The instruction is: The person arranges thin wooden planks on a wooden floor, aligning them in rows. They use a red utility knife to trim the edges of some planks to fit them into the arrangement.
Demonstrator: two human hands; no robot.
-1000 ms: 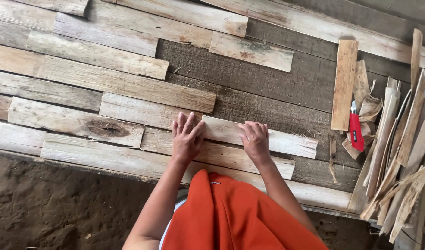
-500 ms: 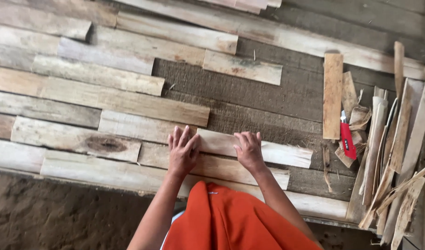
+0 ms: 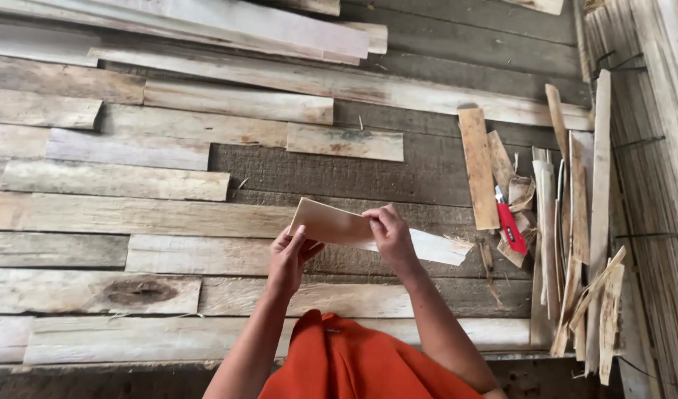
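A pale wooden slat is held lifted and tilted above the bench, its smooth face turned toward the camera and its right end splintered. The left hand is closed under the slat's left part, thumb on the near edge. The right hand is pinched over the slat's middle, fingers curled across the top edge. Neither hand is spread flat.

Below the slat, rows of weathered planks are laid side by side, with a bare strip of dark backing exposed in the row just beneath the hands. To the right, a red utility knife lies among offcuts, beside an upright short board and a pile of thin strips.

The step in hand appears to be the checking and fitting of this slat into the open row. It is best done if the slat is kept gripped near both ends, so that it does not twist, and lowered flat with its square left end butted against the neighbouring plank. The ragged right end is probably better trimmed first, since fibres could stop it seating. Fingers should be kept off the splintered end.
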